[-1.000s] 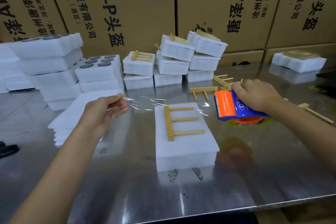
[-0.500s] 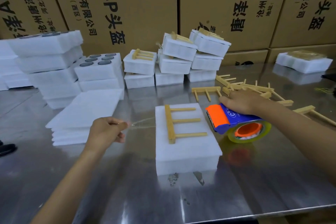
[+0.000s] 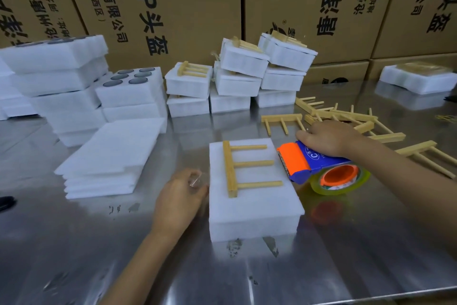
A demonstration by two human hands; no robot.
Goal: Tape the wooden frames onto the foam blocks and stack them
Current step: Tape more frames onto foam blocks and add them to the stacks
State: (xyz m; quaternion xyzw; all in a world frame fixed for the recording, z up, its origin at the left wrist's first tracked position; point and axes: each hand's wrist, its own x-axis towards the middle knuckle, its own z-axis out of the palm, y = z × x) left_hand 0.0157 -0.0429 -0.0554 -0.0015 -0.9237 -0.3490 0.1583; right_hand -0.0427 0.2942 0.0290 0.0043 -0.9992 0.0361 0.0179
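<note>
A: Where the cardboard boxes wall off the back, what lies on the steel table?

B: White foam stacks at far left, some with round dark holes, then a pile of thin foam sheets nearer. Taped blocks, wooden frames on top, stand stacked at centre back.

A: And the foam block being worked on?

B: It sits at centre, with a wooden frame lying flat on its top, spine to the left, three prongs pointing right.

A: The hands?

B: The right hand grips the blue and orange tape dispenser, fingers curled over it, its blade at the block's right edge. The left hand is against the block's left side, fingertips pinching a clear tape end. Loose frames lie scattered behind the right hand.
</note>
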